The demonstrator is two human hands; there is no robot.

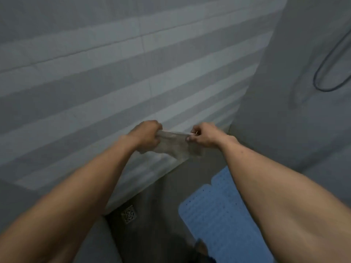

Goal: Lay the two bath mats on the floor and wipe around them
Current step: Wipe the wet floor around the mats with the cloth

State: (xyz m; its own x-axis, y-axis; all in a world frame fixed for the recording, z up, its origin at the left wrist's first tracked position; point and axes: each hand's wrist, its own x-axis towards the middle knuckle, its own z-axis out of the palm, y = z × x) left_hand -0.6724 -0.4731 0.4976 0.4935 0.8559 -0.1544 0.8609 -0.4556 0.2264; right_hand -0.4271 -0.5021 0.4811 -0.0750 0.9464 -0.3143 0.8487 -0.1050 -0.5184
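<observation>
The cloth (174, 144) hangs stretched between the left grip (147, 134) and the right grip (204, 136), the wall (114, 82) behind them, one bath mat (218, 215) on the floor (161, 205) below the right grip, the drain (128, 214) below the left.

Both hands fisted: left (147, 134), right (204, 136), arms outstretched.

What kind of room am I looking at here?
Most likely a bathroom or shower area: a striped tiled wall, a metal floor drain, a blue perforated bath mat on the floor and a shower hose at right.
</observation>
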